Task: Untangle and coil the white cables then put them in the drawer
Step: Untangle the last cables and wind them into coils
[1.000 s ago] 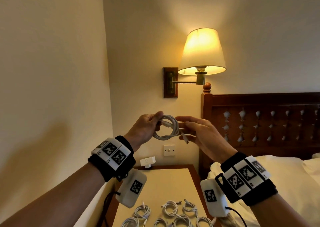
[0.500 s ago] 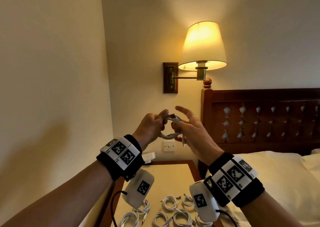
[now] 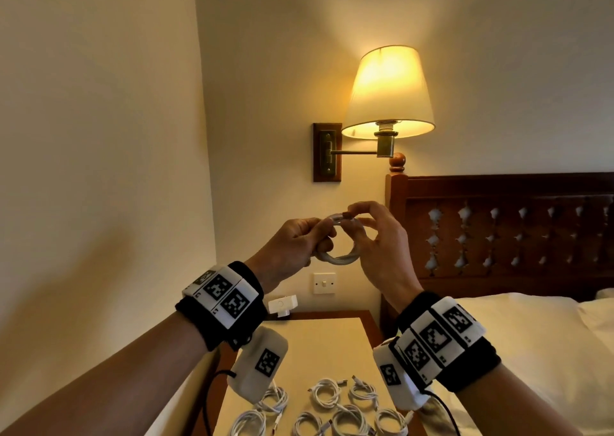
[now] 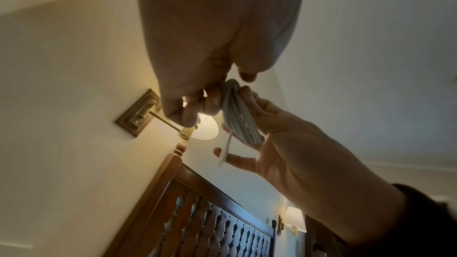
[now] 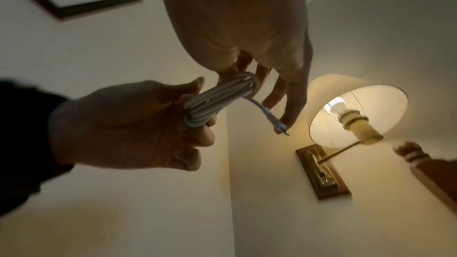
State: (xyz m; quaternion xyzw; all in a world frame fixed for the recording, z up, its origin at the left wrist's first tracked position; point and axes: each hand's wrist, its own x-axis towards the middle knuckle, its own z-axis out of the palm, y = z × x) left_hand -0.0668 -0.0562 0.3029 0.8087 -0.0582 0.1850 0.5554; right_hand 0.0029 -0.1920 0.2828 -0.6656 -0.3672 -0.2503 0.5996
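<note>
Holding a white cable coil (image 3: 339, 253) at chest height: left hand (image 3: 292, 249) clenched round its near side, right hand (image 3: 382, 246) pinching the top. Coiled cables (image 3: 327, 392) lie on the bench (image 3: 325, 346) below, lit wall lamp (image 3: 388, 93) behind. Left wrist view: loops edge-on, one plug end (image 4: 223, 155) dangling. Right wrist view: a connector tip (image 5: 280, 129) hangs free beside the right fingers (image 5: 291, 103).

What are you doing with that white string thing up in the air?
It's a white charging cable, wound into a small ring. The left hand grips one side of the ring, and the right hand pinches its loose end at the top, apparently to tuck it in. More coiled cables already lie on the bedside table below. No drawer is in view.
</note>
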